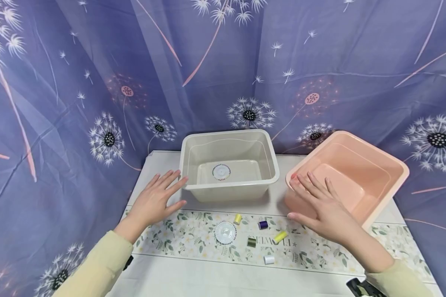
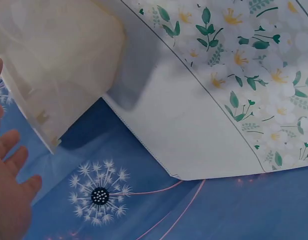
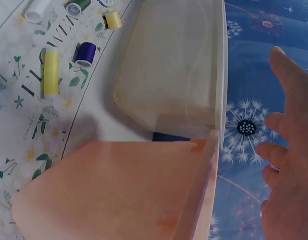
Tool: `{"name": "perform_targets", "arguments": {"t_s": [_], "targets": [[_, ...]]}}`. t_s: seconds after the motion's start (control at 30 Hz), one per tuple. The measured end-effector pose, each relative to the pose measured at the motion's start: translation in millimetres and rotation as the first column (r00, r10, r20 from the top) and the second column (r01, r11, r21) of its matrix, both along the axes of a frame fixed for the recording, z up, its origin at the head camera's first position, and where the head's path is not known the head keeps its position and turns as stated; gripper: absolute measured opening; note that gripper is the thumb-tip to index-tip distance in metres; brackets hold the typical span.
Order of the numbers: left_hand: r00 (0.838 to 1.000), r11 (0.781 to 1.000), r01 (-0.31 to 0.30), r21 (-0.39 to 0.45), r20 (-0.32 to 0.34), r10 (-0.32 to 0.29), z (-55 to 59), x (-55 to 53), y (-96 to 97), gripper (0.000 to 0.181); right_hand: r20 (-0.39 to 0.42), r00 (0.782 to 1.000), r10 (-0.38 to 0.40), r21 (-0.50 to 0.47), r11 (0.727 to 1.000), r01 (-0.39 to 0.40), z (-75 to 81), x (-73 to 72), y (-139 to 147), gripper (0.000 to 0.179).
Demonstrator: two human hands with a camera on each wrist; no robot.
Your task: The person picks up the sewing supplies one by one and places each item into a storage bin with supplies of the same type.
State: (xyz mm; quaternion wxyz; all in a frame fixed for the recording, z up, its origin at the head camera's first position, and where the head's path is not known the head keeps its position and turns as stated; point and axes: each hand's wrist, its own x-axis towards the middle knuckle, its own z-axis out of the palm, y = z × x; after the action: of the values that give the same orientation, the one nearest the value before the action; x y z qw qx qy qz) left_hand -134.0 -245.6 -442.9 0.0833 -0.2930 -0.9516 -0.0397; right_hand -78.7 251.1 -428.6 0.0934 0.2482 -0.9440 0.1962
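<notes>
My left hand (image 1: 156, 202) is spread with straight fingers beside the left end of a cream plastic basin (image 1: 230, 194); whether the fingertips touch its rim I cannot tell. Inside that basin lies a round wheel of pins (image 1: 221, 172). With fingers extended, my right hand (image 1: 323, 206) hovers over the near left side of a pink plastic basin (image 1: 388, 192), hiding part of it. Neither hand holds anything. Between the hands lie a second pin wheel (image 1: 225, 232) and thread spools: small yellow (image 1: 238, 219), purple (image 1: 263, 225), olive green (image 1: 251, 242), longer yellow (image 1: 280, 236) and white (image 1: 269, 259).
Both basins stand at the back of a white table (image 1: 163, 272) with a floral strip (image 1: 186, 239) across it. A blue dandelion-print curtain (image 1: 215, 103) hangs behind and at both sides. The pink basin sits turned at an angle, right of the cream one.
</notes>
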Motion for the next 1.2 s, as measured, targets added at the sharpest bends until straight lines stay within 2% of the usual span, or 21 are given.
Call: {"name": "perform_targets", "arguments": {"t_s": [0.37,0.6,0.73,0.87,0.97,1.2], "targets": [[0.998,0.997,0.057,0.060,-0.015,-0.056,-12.5,-12.3,1.2,0.069,0.018,1.000,0.026,0.000,1.000,-0.026,-6.2,-2.7,-15,0.084],[0.989,0.986,0.113,0.126,-0.109,-0.100,-22.5,-17.7,1.5,0.066,0.040,0.998,0.040,-0.003,0.999,-0.040,-8.2,-4.3,-26,0.086],[0.973,0.970,0.169,0.176,-0.187,-0.136,-30.1,-21.7,2.7,0.064,0.037,0.998,0.052,0.001,0.999,-0.052,-12.5,-5.2,-31,0.086],[0.948,0.949,0.224,0.223,-0.274,-0.160,-37.1,-25.5,5.5,0.054,0.018,0.997,0.070,-0.004,0.998,-0.070,-17.4,-5.1,-36,0.085],[0.929,0.935,0.255,0.247,-0.330,-0.166,-42.1,-27.7,8.1,0.058,0.016,0.996,0.089,-0.018,0.996,-0.088,-20.3,-4.3,-39,0.085],[0.899,0.915,0.295,0.276,-0.405,-0.168,-50.4,-32.1,13.9,0.057,0.017,0.992,0.123,-0.004,0.992,-0.123,-27.3,-2.5,-46,0.086]]}}
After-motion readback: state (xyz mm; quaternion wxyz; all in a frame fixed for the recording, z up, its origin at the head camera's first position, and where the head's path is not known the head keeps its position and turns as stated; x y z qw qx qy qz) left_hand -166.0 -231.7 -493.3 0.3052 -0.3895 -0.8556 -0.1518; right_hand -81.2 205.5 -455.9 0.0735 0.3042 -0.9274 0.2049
